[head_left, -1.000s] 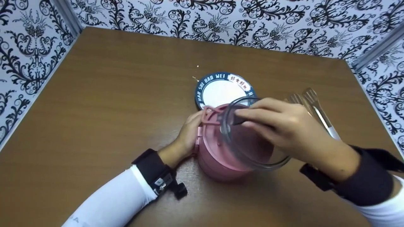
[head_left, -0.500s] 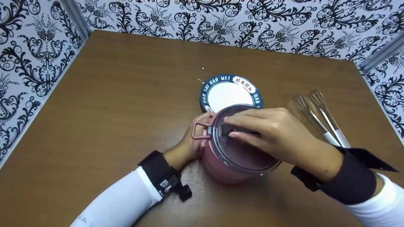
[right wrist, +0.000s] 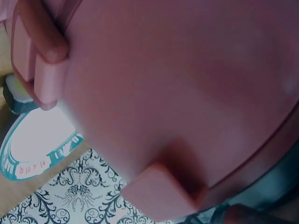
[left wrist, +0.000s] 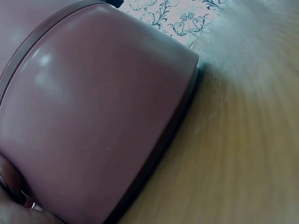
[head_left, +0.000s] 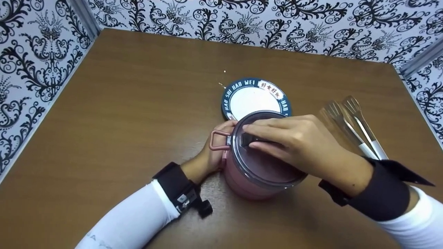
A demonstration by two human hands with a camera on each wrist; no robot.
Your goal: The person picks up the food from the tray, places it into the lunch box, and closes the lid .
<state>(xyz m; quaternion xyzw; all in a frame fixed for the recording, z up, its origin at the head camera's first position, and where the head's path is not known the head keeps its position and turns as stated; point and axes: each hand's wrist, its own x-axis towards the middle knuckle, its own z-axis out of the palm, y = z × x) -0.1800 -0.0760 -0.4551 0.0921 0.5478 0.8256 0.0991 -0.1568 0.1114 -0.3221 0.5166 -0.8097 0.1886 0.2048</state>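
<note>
A pink canister [head_left: 249,188] stands on the brown table, its side filling much of both wrist views. My left hand [head_left: 210,159] grips its left side, with the fingertips hidden behind it. Beside that hand a pink wire clasp [head_left: 218,140] sticks out, swung away from the rim. On the canister's top lies a clear lid [head_left: 258,164] with a dark rim. Its dark knob [head_left: 246,139] is pinched between the thumb and fingers of my right hand [head_left: 301,141]. In the right wrist view a pink clasp [right wrist: 42,56] shows on the canister's side [right wrist: 154,93].
Just behind the canister lies a round blue-and-white plate [head_left: 254,100] with lettering. Two forks [head_left: 363,124] with white handles lie to the right, near my right wrist. Small crumbs [head_left: 222,85] are on the table [head_left: 138,103]. Patterned walls [head_left: 242,24] enclose its back and sides.
My right hand has brought the lid down from a tilt above the canister to lie flat on its top. The wire clasp has swung outward to the left. My left hand keeps its place.
</note>
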